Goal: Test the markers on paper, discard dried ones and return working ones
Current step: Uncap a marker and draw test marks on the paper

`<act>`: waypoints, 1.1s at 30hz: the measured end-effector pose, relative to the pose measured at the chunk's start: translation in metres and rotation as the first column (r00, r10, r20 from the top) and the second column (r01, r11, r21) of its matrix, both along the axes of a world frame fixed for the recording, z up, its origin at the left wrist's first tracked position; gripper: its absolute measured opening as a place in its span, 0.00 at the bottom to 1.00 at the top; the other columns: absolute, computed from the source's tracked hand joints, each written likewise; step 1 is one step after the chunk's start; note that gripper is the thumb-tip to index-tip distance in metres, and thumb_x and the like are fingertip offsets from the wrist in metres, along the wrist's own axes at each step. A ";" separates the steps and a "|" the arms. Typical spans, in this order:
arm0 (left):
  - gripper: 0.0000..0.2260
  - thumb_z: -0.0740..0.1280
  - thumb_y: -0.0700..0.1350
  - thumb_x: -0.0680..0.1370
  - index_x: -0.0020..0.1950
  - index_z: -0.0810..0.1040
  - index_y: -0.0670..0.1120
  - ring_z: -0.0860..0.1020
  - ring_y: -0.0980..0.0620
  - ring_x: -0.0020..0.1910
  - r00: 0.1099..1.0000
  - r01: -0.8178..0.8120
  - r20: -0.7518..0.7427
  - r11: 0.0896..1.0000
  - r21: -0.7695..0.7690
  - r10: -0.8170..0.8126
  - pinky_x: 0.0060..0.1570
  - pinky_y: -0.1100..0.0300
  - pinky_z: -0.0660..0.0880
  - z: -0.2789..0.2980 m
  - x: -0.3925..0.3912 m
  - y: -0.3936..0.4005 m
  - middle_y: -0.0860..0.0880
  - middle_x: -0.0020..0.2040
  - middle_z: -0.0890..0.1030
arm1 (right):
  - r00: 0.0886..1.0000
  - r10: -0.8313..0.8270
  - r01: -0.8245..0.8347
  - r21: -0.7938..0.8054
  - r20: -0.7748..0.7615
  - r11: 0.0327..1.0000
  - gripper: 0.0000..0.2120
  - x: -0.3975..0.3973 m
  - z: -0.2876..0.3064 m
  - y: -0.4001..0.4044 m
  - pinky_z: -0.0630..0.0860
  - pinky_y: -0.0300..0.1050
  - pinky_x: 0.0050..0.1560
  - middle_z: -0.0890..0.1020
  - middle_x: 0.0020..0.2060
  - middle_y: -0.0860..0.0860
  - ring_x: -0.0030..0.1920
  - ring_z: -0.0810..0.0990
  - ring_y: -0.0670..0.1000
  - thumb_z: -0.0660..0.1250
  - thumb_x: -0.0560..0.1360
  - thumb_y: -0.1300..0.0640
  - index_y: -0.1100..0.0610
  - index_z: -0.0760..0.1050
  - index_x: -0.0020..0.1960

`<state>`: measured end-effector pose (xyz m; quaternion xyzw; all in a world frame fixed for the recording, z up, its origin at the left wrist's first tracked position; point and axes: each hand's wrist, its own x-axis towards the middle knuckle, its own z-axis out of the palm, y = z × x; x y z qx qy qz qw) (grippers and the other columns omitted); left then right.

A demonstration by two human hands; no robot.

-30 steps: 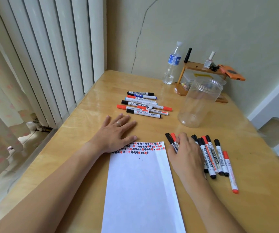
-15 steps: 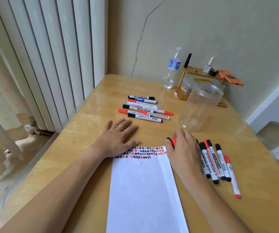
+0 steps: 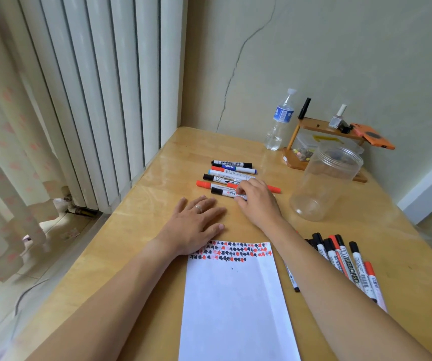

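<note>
A white sheet of paper (image 3: pixel 235 295) lies on the wooden table (image 3: pixel 136 230), with rows of black and red test marks (image 3: pixel 233 252) along its far edge. My left hand (image 3: pixel 194 225) rests flat, fingers apart, on the paper's far left corner. Beyond it is a row of several markers (image 3: pixel 232 170). My right hand (image 3: pixel 258 201) reaches into that row, thumb and fingers pinched on the nearest black-capped marker (image 3: pixel 222 192), which still lies on the table. A second bunch of markers (image 3: pixel 345 259) lies right of the paper, partly hidden by my right forearm.
A clear plastic jar (image 3: pixel 324 181) stands without a lid to the right of the far markers. Behind it are a water bottle (image 3: pixel 278 123) and a small wooden shelf (image 3: pixel 321 127) with small items. A white radiator (image 3: pixel 100 100) runs along the table's left edge.
My right hand left the marker bunch beside the paper and moved forward and left to the far row, closing on the nearest marker. The left hand stayed put.
</note>
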<state>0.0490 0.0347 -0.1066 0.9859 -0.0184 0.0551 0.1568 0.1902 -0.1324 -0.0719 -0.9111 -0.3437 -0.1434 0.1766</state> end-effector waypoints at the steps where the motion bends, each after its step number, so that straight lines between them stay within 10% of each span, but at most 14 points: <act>1: 0.31 0.42 0.70 0.79 0.80 0.59 0.63 0.48 0.55 0.82 1.000 -0.004 0.014 1.000 -0.008 0.005 0.79 0.42 0.42 0.000 0.001 0.000 0.56 0.82 0.58 | 1.000 -0.003 0.003 0.006 0.010 1.000 0.04 0.001 -0.003 0.001 0.75 0.53 0.55 0.81 0.49 0.53 0.56 0.77 0.57 0.73 0.76 0.58 0.57 0.79 0.49; 11: 0.24 0.49 0.64 0.84 0.79 0.64 0.62 0.52 0.55 0.81 0.998 -0.002 0.060 0.999 -0.048 0.004 0.78 0.42 0.45 -0.005 0.005 0.002 0.57 0.81 0.62 | 0.995 0.011 -0.009 -0.015 0.103 1.000 0.05 0.001 -0.005 0.001 0.75 0.54 0.57 0.80 0.50 0.52 0.56 0.76 0.55 0.73 0.77 0.59 0.57 0.79 0.51; 20: 0.32 0.55 0.67 0.78 0.78 0.59 0.53 0.71 0.52 0.71 0.962 -0.104 0.215 0.956 -0.275 0.167 0.78 0.42 0.52 0.001 0.001 -0.003 0.52 0.71 0.74 | 0.986 0.095 -0.103 0.053 0.139 0.993 0.07 -0.086 0.001 -0.028 0.67 0.46 0.38 0.77 0.41 0.52 0.41 0.71 0.52 0.68 0.75 0.62 0.57 0.70 0.49; 29: 0.21 0.57 0.63 0.84 0.61 0.80 0.50 0.75 0.53 0.51 0.888 0.309 0.394 0.942 -0.131 -0.237 0.50 0.48 0.74 0.004 0.003 -0.016 0.54 0.51 0.81 | 0.996 0.085 -0.090 0.139 0.042 0.986 0.10 -0.117 -0.013 -0.060 0.68 0.48 0.38 0.78 0.45 0.51 0.43 0.74 0.54 0.63 0.74 0.63 0.56 0.73 0.55; 33: 0.22 0.54 0.59 0.85 0.59 0.80 0.44 0.74 0.53 0.50 0.900 0.336 0.362 0.916 -0.218 -0.244 0.49 0.57 0.73 0.008 -0.003 -0.020 0.51 0.49 0.80 | 0.993 0.116 -0.117 0.124 0.013 0.985 0.11 -0.117 -0.015 -0.058 0.73 0.50 0.35 0.78 0.44 0.49 0.41 0.78 0.55 0.59 0.80 0.46 0.52 0.74 0.56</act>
